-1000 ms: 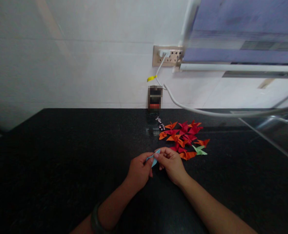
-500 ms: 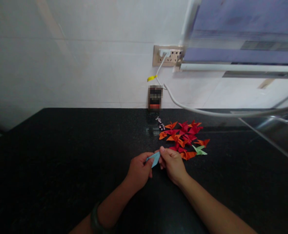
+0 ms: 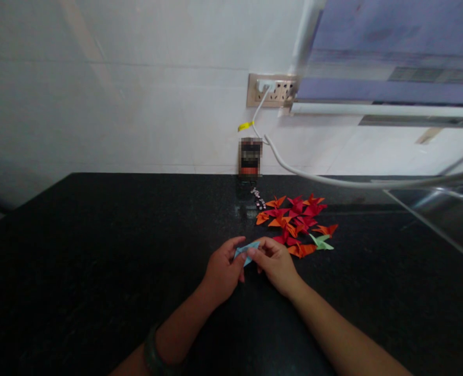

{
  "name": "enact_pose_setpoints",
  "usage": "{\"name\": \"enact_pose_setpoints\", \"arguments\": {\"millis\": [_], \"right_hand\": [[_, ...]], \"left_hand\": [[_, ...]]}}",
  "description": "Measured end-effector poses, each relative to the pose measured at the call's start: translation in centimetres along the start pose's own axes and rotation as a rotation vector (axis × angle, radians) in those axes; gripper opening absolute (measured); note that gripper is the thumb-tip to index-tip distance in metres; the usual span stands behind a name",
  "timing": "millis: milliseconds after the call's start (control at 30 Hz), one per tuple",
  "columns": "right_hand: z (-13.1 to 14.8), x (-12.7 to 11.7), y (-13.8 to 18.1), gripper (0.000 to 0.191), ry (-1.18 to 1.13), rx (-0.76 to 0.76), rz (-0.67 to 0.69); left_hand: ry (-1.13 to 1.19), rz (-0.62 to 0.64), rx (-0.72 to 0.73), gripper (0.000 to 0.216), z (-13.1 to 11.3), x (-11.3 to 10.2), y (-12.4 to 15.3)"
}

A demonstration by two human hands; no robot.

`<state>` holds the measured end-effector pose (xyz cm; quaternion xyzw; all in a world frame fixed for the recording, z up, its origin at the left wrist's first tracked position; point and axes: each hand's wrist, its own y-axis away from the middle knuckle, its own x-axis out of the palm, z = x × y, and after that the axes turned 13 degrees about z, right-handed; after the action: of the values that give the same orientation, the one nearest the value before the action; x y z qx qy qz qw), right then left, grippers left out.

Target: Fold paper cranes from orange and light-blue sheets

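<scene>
A small folded piece of light blue paper (image 3: pixel 249 258) is held between both hands above the dark countertop. My left hand (image 3: pixel 224 265) pinches its left end between thumb and fingers. From the other side, my right hand (image 3: pixel 275 262) grips it, with the thumb pressed on its face and the fingers curled behind. The fingers hide part of the paper. Just beyond my right hand lie several folded paper cranes in red and orange (image 3: pixel 302 250), with one pale green crane (image 3: pixel 321 242) at their right edge.
A phone-sized object (image 3: pixel 250 156), blurred out, leans on the white tiled wall, with a small beaded strap (image 3: pixel 258 198) before it. A white cable (image 3: pixel 294 169) hangs from the wall socket (image 3: pixel 271 90) and crosses to the right. A metal sink (image 3: pixel 443 203) borders the black countertop (image 3: pixel 117 250).
My right thumb has moved down and left onto the face of the blue paper, and my left index finger has lifted a little off it. The paper shows less of its surface.
</scene>
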<state>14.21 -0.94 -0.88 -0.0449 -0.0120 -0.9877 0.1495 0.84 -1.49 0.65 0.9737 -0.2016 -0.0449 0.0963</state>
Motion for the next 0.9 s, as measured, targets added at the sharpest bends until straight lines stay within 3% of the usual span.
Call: {"name": "enact_pose_setpoints", "arguments": {"millis": [100,267,567,767,900], "right_hand": [[0.15,0.00,0.14,0.022,0.069,-0.015,-0.042],[0.06,0.04,0.22,0.022,0.088,-0.040,-0.065],[-0.13,0.19,0.05,0.020,0.126,-0.030,-0.080],[-0.01,0.31,0.11,0.022,-0.002,-0.007,-0.065],[-0.09,0.76,-0.01,0.025,-0.263,0.040,-0.048]], "left_hand": [[0.087,-0.015,-0.014,0.043,-0.08,-0.04,-0.13],[0.081,0.004,-0.069,0.021,-0.11,-0.17,-0.25],[-0.043,0.047,0.031,0.025,0.01,-0.20,0.21],[0.002,0.025,0.036,0.020,-0.20,0.00,0.27],[0.107,0.000,0.001,0.021,-0.25,-0.19,0.05]]}}
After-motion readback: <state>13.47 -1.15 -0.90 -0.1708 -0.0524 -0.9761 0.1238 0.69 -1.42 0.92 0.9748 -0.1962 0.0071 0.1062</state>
